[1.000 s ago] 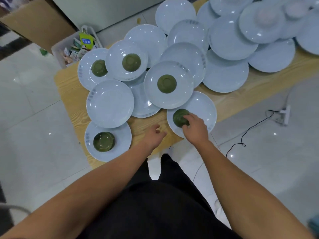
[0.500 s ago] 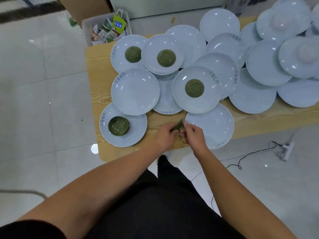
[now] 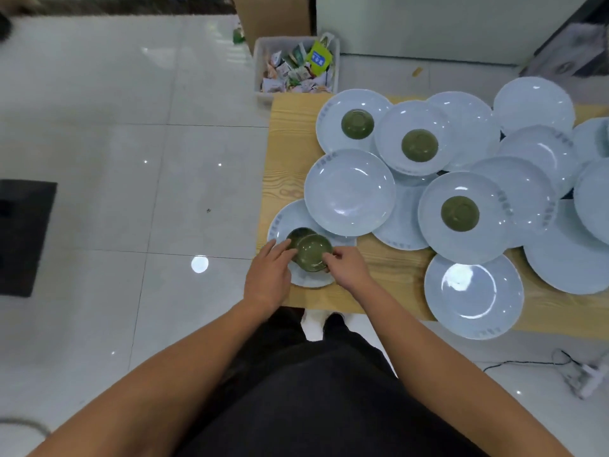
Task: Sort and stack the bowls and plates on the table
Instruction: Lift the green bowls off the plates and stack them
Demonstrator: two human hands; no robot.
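Observation:
Several pale blue plates overlap on the wooden table [image 3: 382, 275]. Both hands hold one small green bowl [image 3: 313, 253] just above the near-left plate [image 3: 280, 222]. My left hand [image 3: 268, 275] has its fingers against the bowl's left side, and my right hand [image 3: 346, 268] pinches its right rim. A second green bowl [image 3: 296, 233] sits on that same plate, partly under the held one. Three more green bowls [image 3: 357, 124] [image 3: 419, 145] [image 3: 459, 213] rest on plates farther back. Bare plates lie in the middle [image 3: 349, 192] and at the near right [image 3: 474, 295].
A white bin of wrappers [image 3: 296, 65] stands on the floor behind the table's left corner, with a cardboard box [image 3: 273, 14] beyond it. A power strip and cable [image 3: 583, 374] lie on the floor at right. A black mat [image 3: 23, 235] is at far left.
The green bowl left the near-right plate, passed to both hands, and moved left over the near-left plate and its bowl. My view swung left.

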